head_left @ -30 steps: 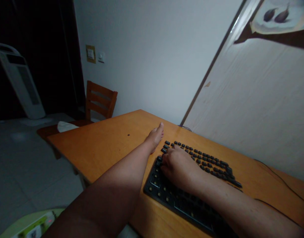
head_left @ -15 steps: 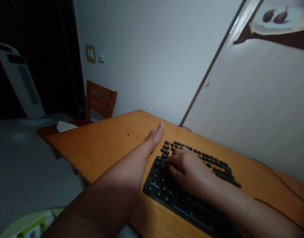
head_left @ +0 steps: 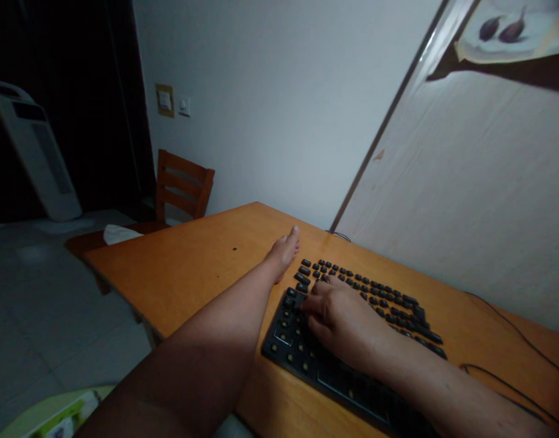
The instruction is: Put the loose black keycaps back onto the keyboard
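Observation:
A black keyboard [head_left: 279,359] lies on the wooden table [head_left: 206,243], with many of its switches bare and a few keycaps fitted at its far left corner. My right hand [head_left: 343,319] is over that part, fingers bent and pressed together on the keyboard; anything between their tips is hidden. Behind the keyboard, loose black keycaps [head_left: 384,292] lie in rows, the closest ones by my knuckles. My left hand [head_left: 283,252] rests on the table left of the keycaps, fingers curled, thumb stretched forward, nothing visible in it.
Black cables [head_left: 511,389] run across the table's right side. A wooden chair [head_left: 183,188] stands beyond the far left edge, with something white [head_left: 119,234] on its seat. A pale green round surface [head_left: 46,413] is at the lower left. A white wall [head_left: 261,109] borders the table.
My right hand has moved to the right and slightly nearer, uncovering keycaps beside the keyboard's far left corner. My left hand has stayed in place.

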`<move>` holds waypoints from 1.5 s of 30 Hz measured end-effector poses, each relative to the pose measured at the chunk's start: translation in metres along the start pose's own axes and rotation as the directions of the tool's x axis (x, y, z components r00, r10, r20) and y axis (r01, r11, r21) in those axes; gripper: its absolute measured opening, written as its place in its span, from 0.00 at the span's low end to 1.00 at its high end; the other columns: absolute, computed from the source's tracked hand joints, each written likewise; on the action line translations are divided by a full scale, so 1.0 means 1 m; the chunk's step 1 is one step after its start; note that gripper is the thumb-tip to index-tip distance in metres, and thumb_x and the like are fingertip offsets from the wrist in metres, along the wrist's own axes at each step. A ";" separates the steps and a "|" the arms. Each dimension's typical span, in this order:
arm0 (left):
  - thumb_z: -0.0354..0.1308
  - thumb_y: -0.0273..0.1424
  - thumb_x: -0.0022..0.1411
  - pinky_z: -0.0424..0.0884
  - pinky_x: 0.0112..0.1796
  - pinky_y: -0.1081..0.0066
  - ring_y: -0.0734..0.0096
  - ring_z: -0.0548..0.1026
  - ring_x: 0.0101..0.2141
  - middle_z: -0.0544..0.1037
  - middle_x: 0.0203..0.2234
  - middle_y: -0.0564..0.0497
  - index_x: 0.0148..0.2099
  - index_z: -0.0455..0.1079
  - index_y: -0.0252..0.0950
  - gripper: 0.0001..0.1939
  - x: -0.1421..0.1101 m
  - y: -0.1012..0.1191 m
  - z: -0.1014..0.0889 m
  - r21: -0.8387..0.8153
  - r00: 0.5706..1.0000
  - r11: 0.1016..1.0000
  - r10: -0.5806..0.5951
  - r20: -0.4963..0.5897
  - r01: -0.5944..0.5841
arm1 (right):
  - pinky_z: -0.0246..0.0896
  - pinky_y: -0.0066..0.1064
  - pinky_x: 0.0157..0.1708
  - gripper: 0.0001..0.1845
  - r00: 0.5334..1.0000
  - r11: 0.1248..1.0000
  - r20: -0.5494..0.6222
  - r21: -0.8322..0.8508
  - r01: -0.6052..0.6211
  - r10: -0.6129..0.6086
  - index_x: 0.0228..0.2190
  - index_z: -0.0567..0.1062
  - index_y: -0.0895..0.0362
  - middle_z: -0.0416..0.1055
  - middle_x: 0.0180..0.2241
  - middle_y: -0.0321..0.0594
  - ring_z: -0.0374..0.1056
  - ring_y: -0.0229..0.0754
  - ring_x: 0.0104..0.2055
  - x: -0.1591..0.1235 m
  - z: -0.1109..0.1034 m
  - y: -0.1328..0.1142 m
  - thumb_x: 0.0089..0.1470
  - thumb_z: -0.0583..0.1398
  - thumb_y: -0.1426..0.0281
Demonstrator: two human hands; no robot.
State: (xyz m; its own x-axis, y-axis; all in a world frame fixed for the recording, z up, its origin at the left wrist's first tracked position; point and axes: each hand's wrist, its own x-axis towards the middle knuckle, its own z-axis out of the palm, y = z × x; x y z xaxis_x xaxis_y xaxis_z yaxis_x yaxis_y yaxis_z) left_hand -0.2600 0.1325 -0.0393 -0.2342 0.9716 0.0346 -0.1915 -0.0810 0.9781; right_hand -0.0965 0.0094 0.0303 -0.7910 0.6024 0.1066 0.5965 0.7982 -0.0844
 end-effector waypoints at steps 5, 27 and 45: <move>0.44 0.62 0.57 0.69 0.43 0.65 0.61 0.73 0.42 0.74 0.41 0.39 0.42 0.68 0.33 0.35 -0.002 0.001 0.000 -0.004 1.000 1.000 0.001 0.005 -0.001 | 0.55 0.33 0.39 0.12 0.997 0.998 -0.059 0.058 -0.036 0.039 0.30 0.80 0.54 0.72 0.30 0.40 0.64 0.43 0.37 0.012 -0.003 0.025 0.53 0.56 0.75; 0.46 0.62 0.57 0.68 0.45 0.65 0.61 0.73 0.44 0.74 0.44 0.37 0.46 0.68 0.32 0.37 -0.006 0.002 -0.001 -0.001 1.000 1.000 0.006 -0.003 -0.006 | 0.56 0.27 0.27 0.11 0.866 0.867 0.040 -0.019 -0.499 0.499 0.32 0.83 0.51 0.77 0.28 0.38 0.70 0.39 0.30 0.097 0.019 0.157 0.47 0.65 0.59; 0.44 0.61 0.58 0.68 0.46 0.65 0.60 0.73 0.45 0.74 0.45 0.37 0.47 0.68 0.31 0.37 -0.006 0.002 0.000 0.008 1.000 1.000 0.012 0.006 -0.012 | 0.54 0.23 0.23 0.09 0.924 0.890 0.081 0.250 -0.381 0.373 0.30 0.77 0.56 0.75 0.24 0.35 0.66 0.34 0.24 0.074 0.011 0.117 0.51 0.62 0.63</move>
State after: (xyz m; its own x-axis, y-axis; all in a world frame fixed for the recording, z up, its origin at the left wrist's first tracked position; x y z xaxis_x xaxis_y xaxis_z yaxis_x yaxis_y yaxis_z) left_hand -0.2595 0.1265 -0.0373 -0.2308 0.9718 0.0473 -0.1814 -0.0908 0.9792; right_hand -0.0865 0.1469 0.0175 -0.5198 0.8542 -0.0134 0.7983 0.4802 -0.3635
